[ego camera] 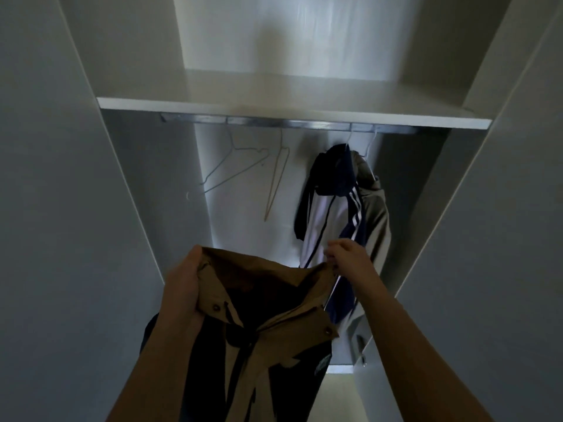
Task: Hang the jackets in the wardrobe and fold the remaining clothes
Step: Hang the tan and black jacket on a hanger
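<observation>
Tan-and-navy fabric jacket [268, 345], collar gripped by left hand [182, 281] and pinched by right hand [347, 257], is not yet hung; next move likely needs the empty pale wire hanger [237, 173].

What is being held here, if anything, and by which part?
Both hands hold the tan jacket by its collar: the left hand grips the left side, the right hand pinches the right end.
</observation>
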